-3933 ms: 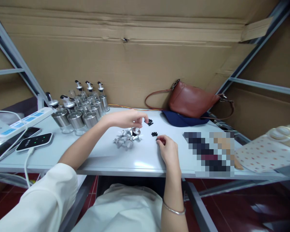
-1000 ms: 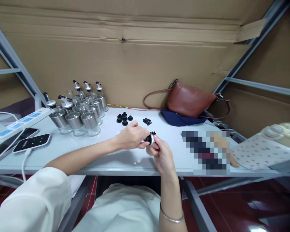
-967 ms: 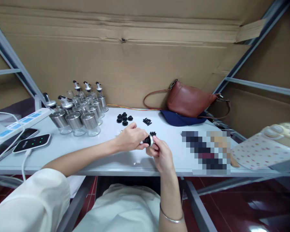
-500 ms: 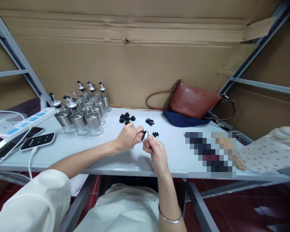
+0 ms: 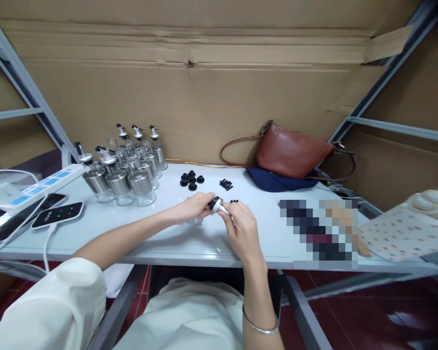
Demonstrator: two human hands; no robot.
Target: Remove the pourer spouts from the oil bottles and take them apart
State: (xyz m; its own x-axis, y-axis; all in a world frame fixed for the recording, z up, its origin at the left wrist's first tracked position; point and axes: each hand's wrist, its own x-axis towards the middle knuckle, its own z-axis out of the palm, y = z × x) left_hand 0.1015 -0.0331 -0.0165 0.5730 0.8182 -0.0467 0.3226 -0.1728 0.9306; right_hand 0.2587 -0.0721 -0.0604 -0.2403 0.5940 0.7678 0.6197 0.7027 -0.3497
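A pourer spout (image 5: 215,204) with a black stopper and silver cap is held between both hands above the table. My left hand (image 5: 195,206) is closed around its black end. With bent fingers, my right hand (image 5: 243,226) pinches the narrow silver end. Some small silvery pieces (image 5: 194,220) lie on the table below my left hand, partly covered. Beyond the hands sit several black rubber stoppers (image 5: 192,180) and a small pile of flat black parts (image 5: 226,184). Tiny black pieces (image 5: 234,201) peek out behind my right hand.
Glass bottles with steel sleeves (image 5: 120,182) stand at the left, several topped with pourers. Nearer are a power strip (image 5: 51,182) and a charging device (image 5: 58,215). A brown handbag (image 5: 291,150) rests on dark blue cloth (image 5: 270,181); a spotted sheet (image 5: 394,233) lies right.
My right hand has rotated, its back now turned upward with fingers over the spout's silver end. My left hand has shifted slightly, baring a black stopper and the silvery pieces below.
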